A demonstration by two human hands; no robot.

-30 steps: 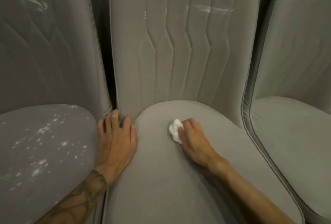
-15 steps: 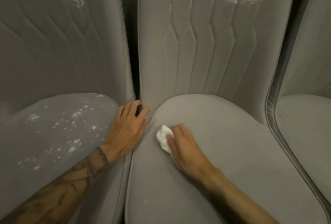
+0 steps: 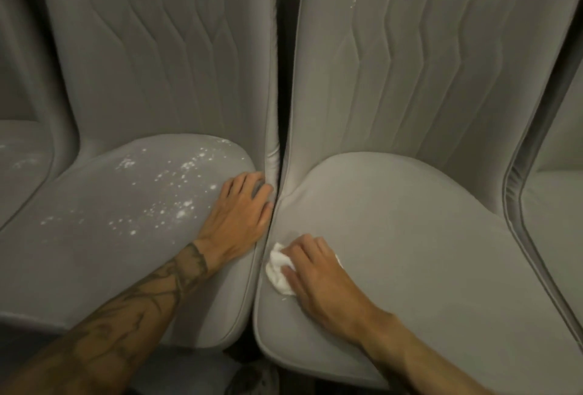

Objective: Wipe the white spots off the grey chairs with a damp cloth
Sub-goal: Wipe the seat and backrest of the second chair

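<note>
**One seat nearly clean, most of the job ahead**

Nearest you, your right hand [image 3: 318, 274] has its fingers curled over the wadded white cloth [image 3: 277, 271] and presses it onto the near left edge of the right seat [image 3: 410, 236]. That cushion looks almost free of marks; only a tiny fleck [image 3: 284, 298] shows just below the cloth. A little farther on, your left hand [image 3: 239, 214] lies flat, fingers spread, on the right edge of the left seat [image 3: 94, 252], holding nothing. Beyond it, white spots [image 3: 176, 192] scatter thickly across that cushion, apparently unwiped. Farthest off, the left backrest [image 3: 142, 63] and the right backrest [image 3: 362, 79] each carry a white smear high up. You look well short of halfway.
</note>
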